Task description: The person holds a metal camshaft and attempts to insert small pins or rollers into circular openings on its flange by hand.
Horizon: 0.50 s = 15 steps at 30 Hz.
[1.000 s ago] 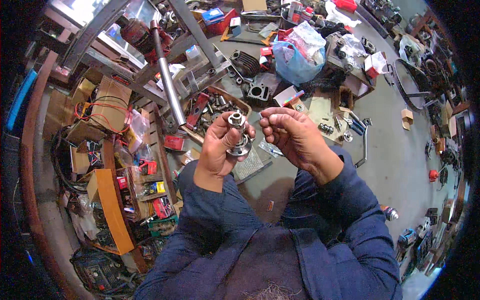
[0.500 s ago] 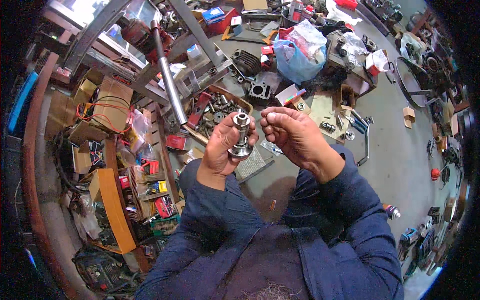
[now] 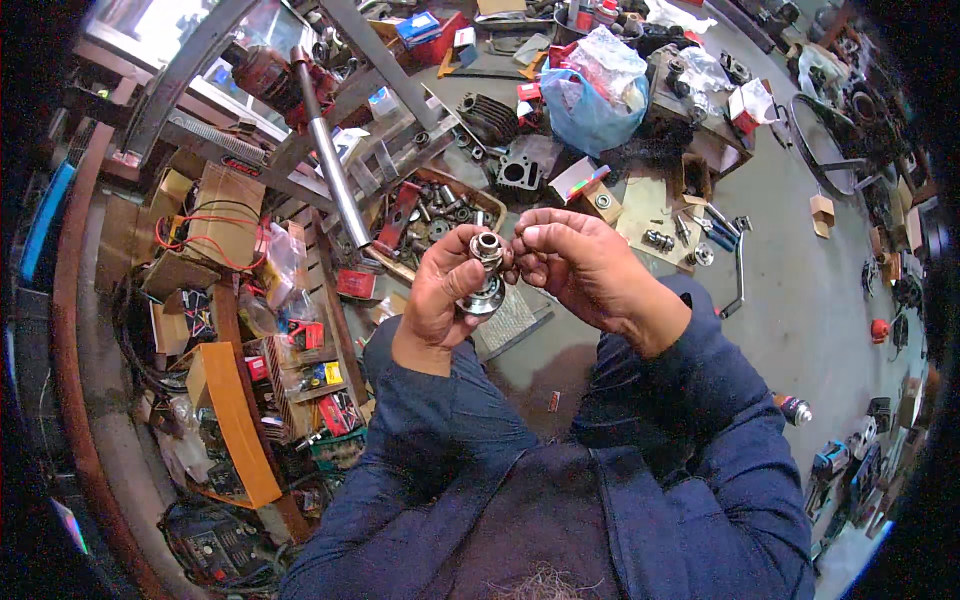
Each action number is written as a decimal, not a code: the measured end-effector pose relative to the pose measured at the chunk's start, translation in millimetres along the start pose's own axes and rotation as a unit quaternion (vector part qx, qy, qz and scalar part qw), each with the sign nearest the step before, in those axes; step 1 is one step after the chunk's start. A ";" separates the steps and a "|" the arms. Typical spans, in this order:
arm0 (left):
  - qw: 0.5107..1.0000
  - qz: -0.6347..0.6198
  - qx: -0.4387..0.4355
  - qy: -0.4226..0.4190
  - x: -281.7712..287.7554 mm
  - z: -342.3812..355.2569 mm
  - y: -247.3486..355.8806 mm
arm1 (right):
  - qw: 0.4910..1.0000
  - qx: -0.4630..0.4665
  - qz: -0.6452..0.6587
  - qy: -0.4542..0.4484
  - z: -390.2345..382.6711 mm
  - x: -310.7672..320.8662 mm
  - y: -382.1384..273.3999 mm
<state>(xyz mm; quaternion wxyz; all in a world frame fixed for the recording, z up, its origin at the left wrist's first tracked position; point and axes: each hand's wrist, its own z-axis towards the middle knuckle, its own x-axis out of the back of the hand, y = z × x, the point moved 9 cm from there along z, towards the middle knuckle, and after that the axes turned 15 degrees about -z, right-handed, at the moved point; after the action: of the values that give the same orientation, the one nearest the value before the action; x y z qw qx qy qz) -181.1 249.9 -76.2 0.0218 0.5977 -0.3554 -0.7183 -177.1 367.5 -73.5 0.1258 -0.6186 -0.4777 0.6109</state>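
Observation:
My left hand is closed around a shiny steel shaft part, held upright with a hollow collar at the top and a wider round flange at the bottom. Just right of it, my right hand has its fingers pinched together, the tips close beside or touching the upper collar; whatever they hold is too small or hidden to make out. Both hands are above my knees. Beyond them, a yellow sheet on the floor carries several small metal parts.
A parts tray lies behind my hands. A long steel tube leans by the metal frame at left, near cartons and an orange board. A blue plastic bag and cylinder parts lie farther back; a spray can is at right.
My right fingers have moved left, closing the gap to the steel part in my left hand. The left hand keeps its grip and has shifted slightly right.

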 end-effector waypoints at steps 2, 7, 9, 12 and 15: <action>1.000 0.015 -0.023 0.004 0.3 0.3 1.7 | 1.000 -0.003 -0.015 -0.003 -0.8 0.3 -0.1; 0.998 0.029 0.019 0.046 6.2 -2.1 1.7 | 0.995 0.016 -0.094 -0.018 1.2 -0.5 -4.0; 0.998 0.036 0.031 0.041 3.2 -3.8 2.1 | 0.988 0.009 -0.150 -0.040 3.2 -3.7 -1.5; 0.996 0.051 0.027 0.070 3.3 -5.0 3.3 | 0.979 -0.003 -0.202 -0.034 1.8 -1.3 -3.7; 0.991 0.070 0.015 0.115 10.1 -7.0 6.4 | 0.966 0.020 -0.255 -0.029 1.8 -0.1 -12.0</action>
<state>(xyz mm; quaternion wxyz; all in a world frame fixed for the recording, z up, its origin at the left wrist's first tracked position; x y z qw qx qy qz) -180.4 237.2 -81.5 0.1044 0.6502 -0.4022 -0.6360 -183.9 372.8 -65.0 0.2757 -0.4554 -0.6113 0.5856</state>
